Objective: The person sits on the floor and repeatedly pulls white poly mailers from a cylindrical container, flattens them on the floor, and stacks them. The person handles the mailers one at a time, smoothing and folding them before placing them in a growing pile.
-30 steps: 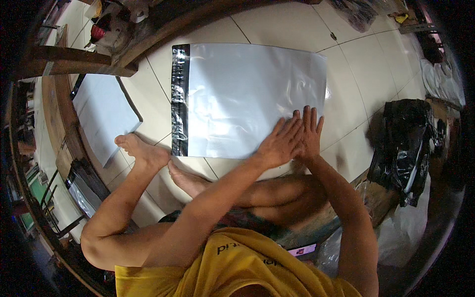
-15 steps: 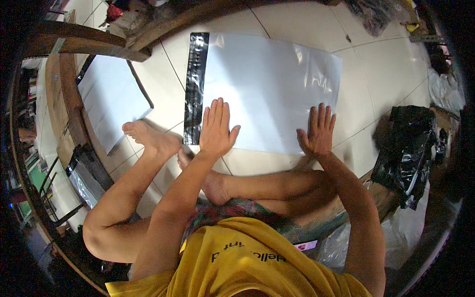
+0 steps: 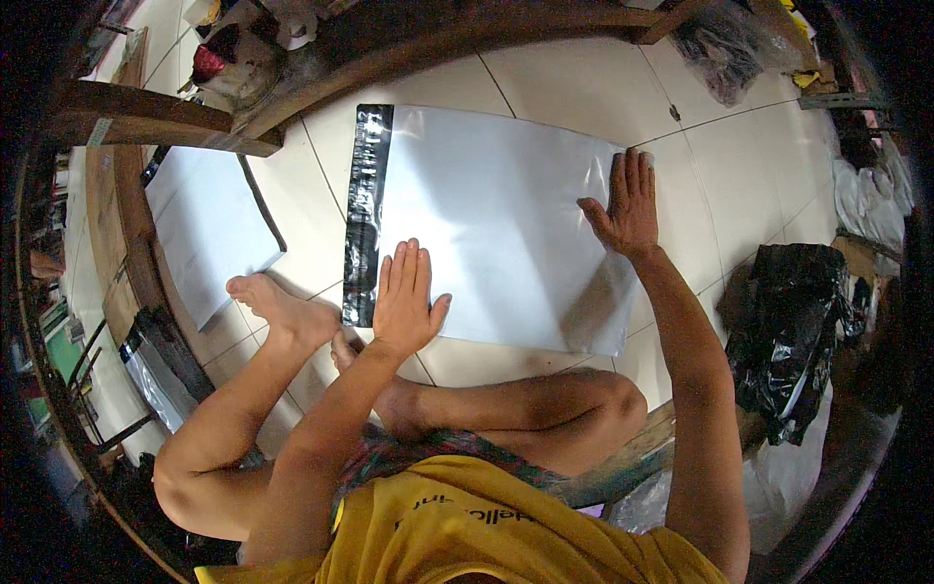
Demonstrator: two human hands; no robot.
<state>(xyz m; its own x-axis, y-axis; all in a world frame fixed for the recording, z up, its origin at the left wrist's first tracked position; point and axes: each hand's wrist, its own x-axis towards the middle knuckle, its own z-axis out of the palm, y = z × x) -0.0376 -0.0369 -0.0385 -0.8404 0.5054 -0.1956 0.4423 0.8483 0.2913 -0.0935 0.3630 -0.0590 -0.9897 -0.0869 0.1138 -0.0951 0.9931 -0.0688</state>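
Head view: the left hand (image 3: 407, 307) and right hand (image 3: 630, 209) are laid flat, thumbs spread, on the grey plastic bag (image 3: 496, 214) on the floor (image 3: 691, 234); its upper-right corner is partly hidden. A white sheet (image 3: 209, 234) at left is partly covered by a wooden beam (image 3: 165, 115); a crumpled black bag (image 3: 788, 331) lies at right. The right hand was previously placed lower.

Left fisheye of my head pair, looking down over my shirt (image 3: 428, 555) at the floor (image 3: 696, 195). Close range, whole bag (image 3: 496, 214) fits near mid-frame.
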